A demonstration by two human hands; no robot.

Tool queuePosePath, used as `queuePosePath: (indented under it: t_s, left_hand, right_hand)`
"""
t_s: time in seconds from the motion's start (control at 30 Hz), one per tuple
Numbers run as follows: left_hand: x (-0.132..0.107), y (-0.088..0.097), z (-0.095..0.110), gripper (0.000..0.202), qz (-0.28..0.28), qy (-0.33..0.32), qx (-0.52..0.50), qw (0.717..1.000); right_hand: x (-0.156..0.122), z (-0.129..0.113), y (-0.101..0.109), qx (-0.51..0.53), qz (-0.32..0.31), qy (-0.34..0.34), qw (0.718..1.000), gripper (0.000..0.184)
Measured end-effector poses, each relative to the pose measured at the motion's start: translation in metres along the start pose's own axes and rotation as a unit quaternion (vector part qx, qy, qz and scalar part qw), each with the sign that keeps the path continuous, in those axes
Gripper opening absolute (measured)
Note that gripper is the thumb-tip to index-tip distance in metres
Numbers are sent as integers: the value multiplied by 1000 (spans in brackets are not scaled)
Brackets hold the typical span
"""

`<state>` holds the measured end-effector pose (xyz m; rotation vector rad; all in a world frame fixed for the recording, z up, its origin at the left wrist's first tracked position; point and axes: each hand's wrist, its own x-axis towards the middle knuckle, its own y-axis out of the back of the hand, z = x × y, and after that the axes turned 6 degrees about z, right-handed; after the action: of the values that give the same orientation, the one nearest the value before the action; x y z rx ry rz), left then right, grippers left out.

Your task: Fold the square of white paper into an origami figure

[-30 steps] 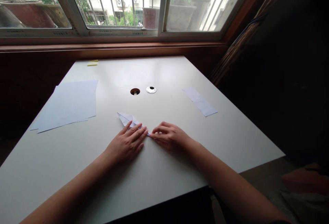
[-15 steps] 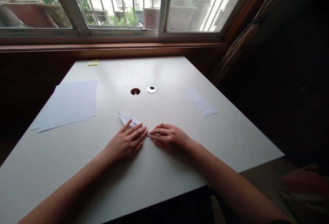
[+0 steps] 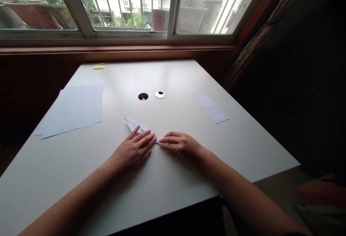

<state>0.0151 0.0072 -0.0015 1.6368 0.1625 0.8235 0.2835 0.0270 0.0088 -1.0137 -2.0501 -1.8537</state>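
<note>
A white sheet of paper folded into a narrow pointed shape (image 3: 132, 123) lies on the white table (image 3: 173, 178). My left hand (image 3: 136, 147) rests flat across its middle, fingers stretched out and pressing it down, so much of the fold is hidden. At the paper's thin lower-right end, my right hand (image 3: 180, 144) has its thumb and fingers pinched together on the tip. Both hands are low on the tabletop, with their fingertips close together.
Loose white sheets (image 3: 75, 109) lie on the left. A paper strip (image 3: 211, 106) is on the right. Farther back are a round hole (image 3: 143, 96), a metal ring cover (image 3: 160, 95) and a yellow sticky note (image 3: 98, 66). A window (image 3: 129, 5) stands behind the table.
My right fingertips have slid slightly to the right along the paper's tip. My left hand stays in place on the paper. The view has shifted a little.
</note>
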Motion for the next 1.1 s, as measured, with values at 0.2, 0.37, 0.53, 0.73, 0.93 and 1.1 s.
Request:
queuePosePath:
  t_s: [0.2,0.37,0.53,0.73,0.93,1.1]
  left_hand:
    - [1,1,1,48,1,0,-2,1000]
    - [1,1,0,48,-1,-2,-1,1000]
    - [1,1,0,48,-1,-4,6,1000]
    - [1,0,-1,49,2,-3,7,1000]
    - [0,0,-1,48,-4,3,4,1000]
    - [1,0,1,48,1,0,5,1000]
  right_hand:
    - [2,-2,-2,-4,-2,6,1000,19]
    - [2,0,-7,15,28,-25,999,15]
    - [1,3,-8,49,36,-45,997,12]
    - [2,3,-5,72,39,-43,996,12]
    - [-1,3,-3,71,56,-75,993,20]
    - [0,4,-3,43,50,-61,996,26]
